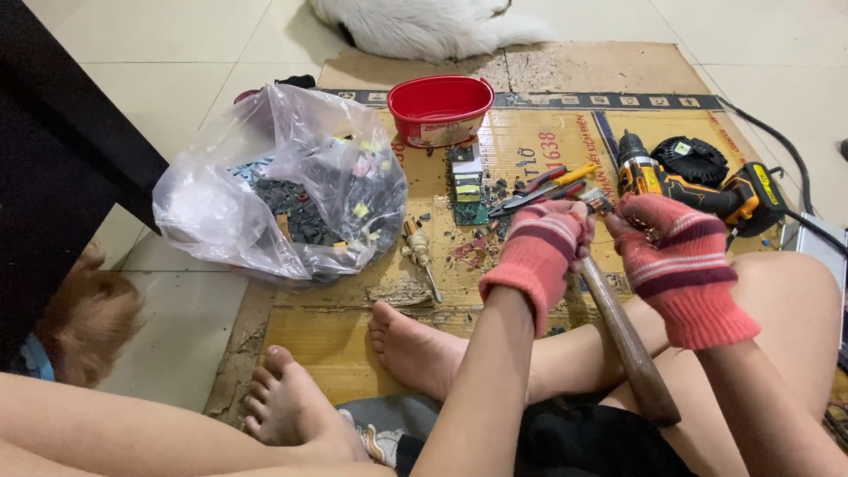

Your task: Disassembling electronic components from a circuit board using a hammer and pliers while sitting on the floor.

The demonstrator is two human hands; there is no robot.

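I sit on the floor with both hands in pink striped knit gloves. My left hand (539, 247) is closed around a hammer (623, 340) near its head, the brown wooden handle slanting down toward my lap. My right hand (662, 256) is closed close beside it on a small object that the glove hides. Just beyond my hands lie pliers with red and yellow handles (543, 187) and a green circuit board (466, 185) among dark broken bits.
A clear plastic bag (283, 185) of dark scrap sits left on flattened cardboard (336, 340). A red plastic tub (440, 108) stands behind it. A yellow-black cordless drill (689, 181) lies right, a screwdriver (420, 252) centre. White fur lies at the top, my bare feet (406, 344) in front.
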